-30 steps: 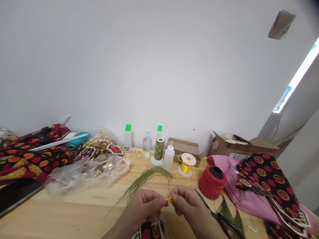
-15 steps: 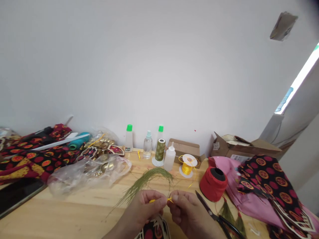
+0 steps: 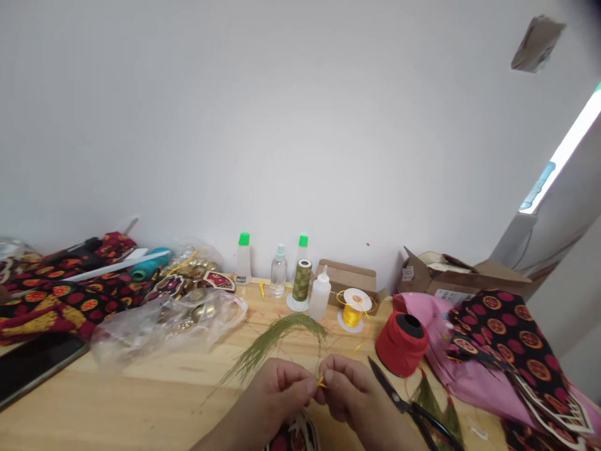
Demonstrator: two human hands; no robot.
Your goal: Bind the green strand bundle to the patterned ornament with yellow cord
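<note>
My left hand (image 3: 277,393) and my right hand (image 3: 350,391) meet low in the middle of the view, fingertips pinched together on a short piece of yellow cord (image 3: 320,381). Under the hands a patterned black and red cut-out piece (image 3: 293,436) shows partly at the bottom edge. A bundle of olive green threads (image 3: 272,341) curves over the wooden table (image 3: 141,401) just beyond my hands. Black scissors (image 3: 404,404) lie to the right of my right hand.
A red thread spool (image 3: 401,343), a yellow cord reel (image 3: 354,309), an olive spool (image 3: 301,283) and small bottles (image 3: 278,270) stand by the wall. A clear plastic bag (image 3: 159,322) and patterned fabric (image 3: 61,294) lie left; pink and patterned fabric (image 3: 498,344) and cardboard boxes (image 3: 460,275) lie right.
My hands have drawn closer together on the yellow cord, so less of it shows between them. The view has shifted slightly.
</note>
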